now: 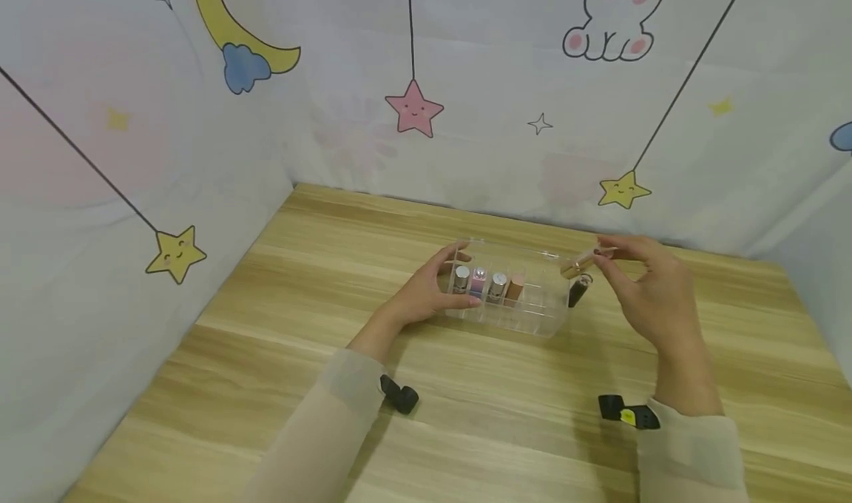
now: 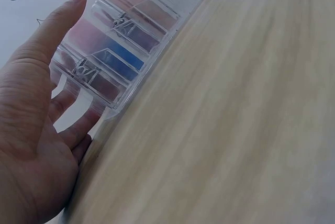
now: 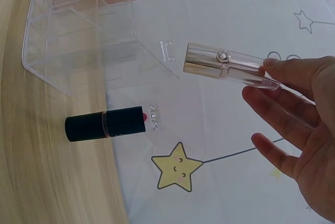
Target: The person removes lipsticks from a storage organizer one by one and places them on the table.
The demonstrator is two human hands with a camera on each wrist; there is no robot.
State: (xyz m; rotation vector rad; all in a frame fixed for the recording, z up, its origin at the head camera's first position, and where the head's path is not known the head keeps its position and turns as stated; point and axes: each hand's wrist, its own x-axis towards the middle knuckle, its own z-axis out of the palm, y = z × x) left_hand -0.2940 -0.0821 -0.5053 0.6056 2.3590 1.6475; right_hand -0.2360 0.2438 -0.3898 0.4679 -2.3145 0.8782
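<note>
Left hand (image 1: 422,292) grips the box (image 1: 544,305) on the left; right hand (image 1: 657,288) pinches a gold lipstick (image 3: 203,62) near the black lipstick (image 3: 104,124).

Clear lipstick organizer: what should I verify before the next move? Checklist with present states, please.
1. Clear lipstick organizer steadied: ok; the left hand holds its left end.
2. Gold-and-clear lipstick tube gripped: ok; the right hand pinches its clear end.
3. Gold end leading: ok; it points away from the right hand.
4. Room inside: ok; no tubes show right of the copper tube.
5. Lined up with a compartment: cannot tell; the gold end overlaps the organizer's right edge in the head view.
6. Approach unobstructed: not ok, I'd say; the black lipstick stands close beside the organizer's right end.
</note>
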